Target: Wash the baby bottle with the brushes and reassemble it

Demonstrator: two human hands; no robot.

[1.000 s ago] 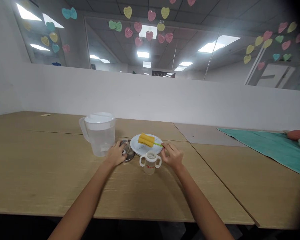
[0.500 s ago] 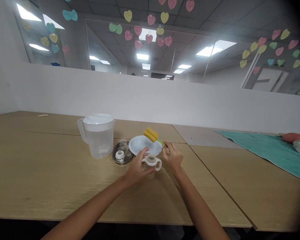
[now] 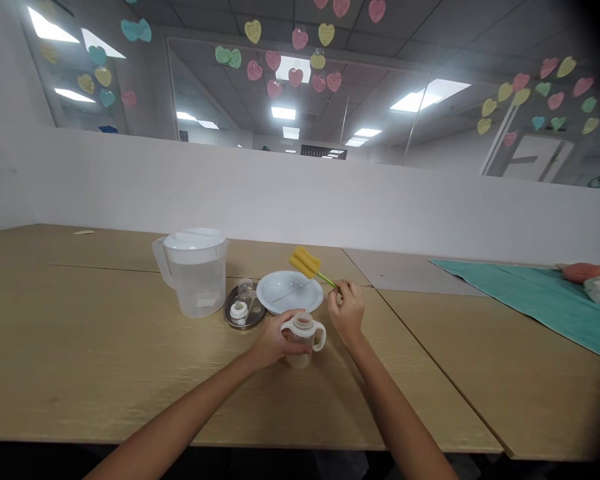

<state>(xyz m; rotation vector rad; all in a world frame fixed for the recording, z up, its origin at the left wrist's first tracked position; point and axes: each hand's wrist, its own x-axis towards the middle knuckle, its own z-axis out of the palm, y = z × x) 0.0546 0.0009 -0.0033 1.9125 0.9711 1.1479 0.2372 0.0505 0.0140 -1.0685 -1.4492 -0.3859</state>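
Observation:
My left hand (image 3: 274,343) is closed around a clear baby bottle (image 3: 300,360) with a white collar and two side handles; its mouth is uncovered. In my right hand (image 3: 347,308) is the thin green handle of a bottle brush (image 3: 306,261), whose yellow sponge head points up and left. The sponge hangs above the far rim of a white bowl (image 3: 265,291), which has a thin straight stick or line across it. Left of the bowl, a round metal tray (image 3: 230,319) holds a white bottle ring (image 3: 239,310) and a clear cap (image 3: 246,289).
A lidded clear pitcher (image 3: 200,280), partly filled with water, stands left of the tray. At the right lies a teal cloth (image 3: 535,297) with a red item (image 3: 587,272) on it. A white wall (image 3: 280,193) bounds the wooden table (image 3: 130,373) at the back.
The bottle has come slightly nearer to me in my left hand, showing more of its body. The brush has risen a little and shifted right, with its sponge still over the bowl.

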